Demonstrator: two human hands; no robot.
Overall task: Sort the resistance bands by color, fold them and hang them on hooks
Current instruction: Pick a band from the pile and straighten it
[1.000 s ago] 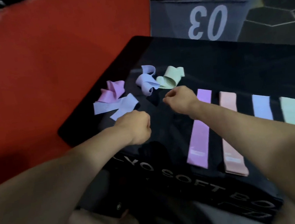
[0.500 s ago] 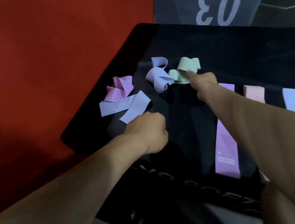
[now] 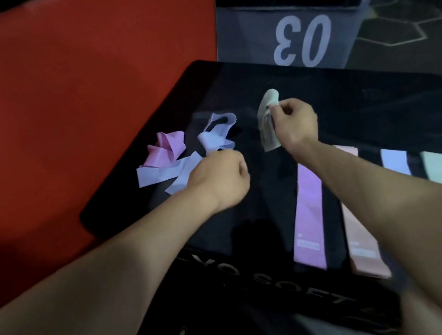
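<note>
Black vinyl covered the soft box [image 3: 334, 111] I worked over, with a red pad [image 3: 75, 88] to its left and a grey box marked 03 [image 3: 301, 39] behind it. My right hand [image 3: 294, 123] pinched the pale green band [image 3: 267, 121] and held it lifted, hanging crumpled just off the black top. My left hand [image 3: 220, 181] was clenched into a fist, gripping nothing I could see, its knuckles just beside the flat lavender band [image 3: 164, 174]. A crumpled pink band [image 3: 166, 148] and a twisted lavender band [image 3: 216, 135] lay just beyond. On the right, four bands lay flat side by side: purple strip [image 3: 308, 217], peach strip [image 3: 362, 241], blue strip [image 3: 395, 161] and mint strip [image 3: 440, 169], the last three partly hidden by my right forearm.
</note>
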